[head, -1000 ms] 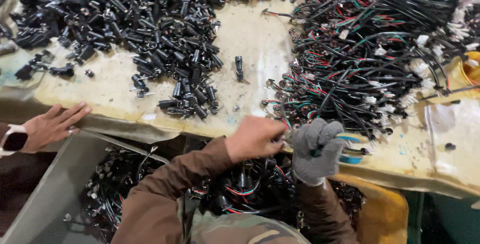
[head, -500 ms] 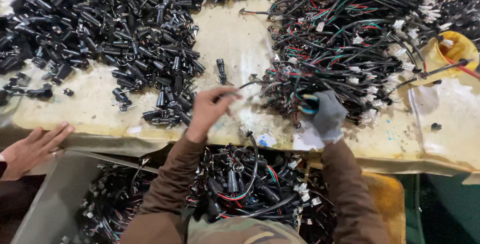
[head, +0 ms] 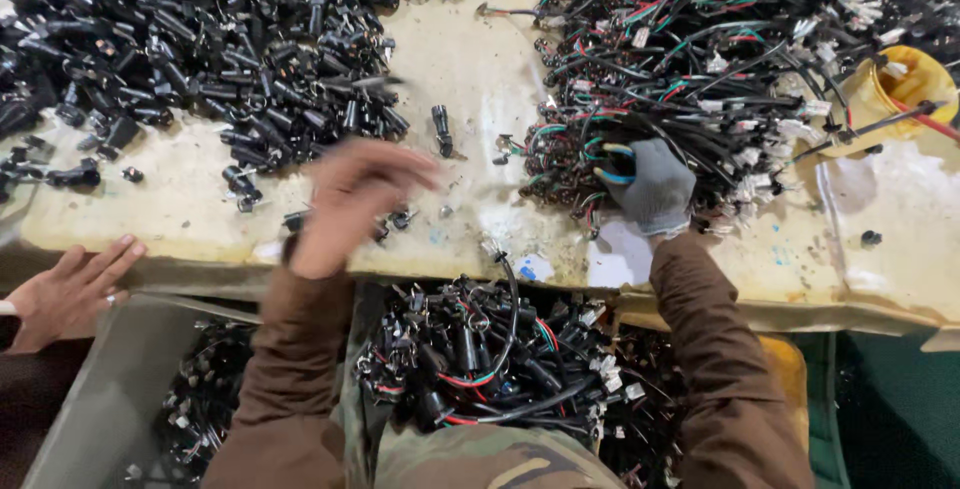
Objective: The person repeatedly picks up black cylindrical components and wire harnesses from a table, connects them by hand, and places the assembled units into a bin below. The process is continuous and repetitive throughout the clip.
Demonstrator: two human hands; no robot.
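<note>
The tangle of wired connectors (head: 700,59), black cables with red, green and white leads, lies heaped on the right half of the worn tabletop (head: 480,79). Your right hand (head: 650,187), in a grey glove with a blue cuff edge, sits at the near edge of that heap with its fingers dug into the wires; whether they are closed on any one cable cannot be told.

Your left hand (head: 355,204) is bare and blurred with motion, over the bare strip of table between the two heaps, fingers pointing toward the wires. It looks loosely spread, but the blur hides whether it carries anything. Your two hands are well apart.

Just beyond your left hand a single black plug (head: 441,131) lies alone. To the left spreads a broad pile of black plugs (head: 200,49), with a few strays scattered along its near edge.

Below the table edge, between your brown sleeves, a bin of more wired parts (head: 480,359) sits close to your body. At the far right a yellow bag (head: 895,89) rests on the table. At the lower left another person's bare hand (head: 70,289) rests flat on the table's edge.
</note>
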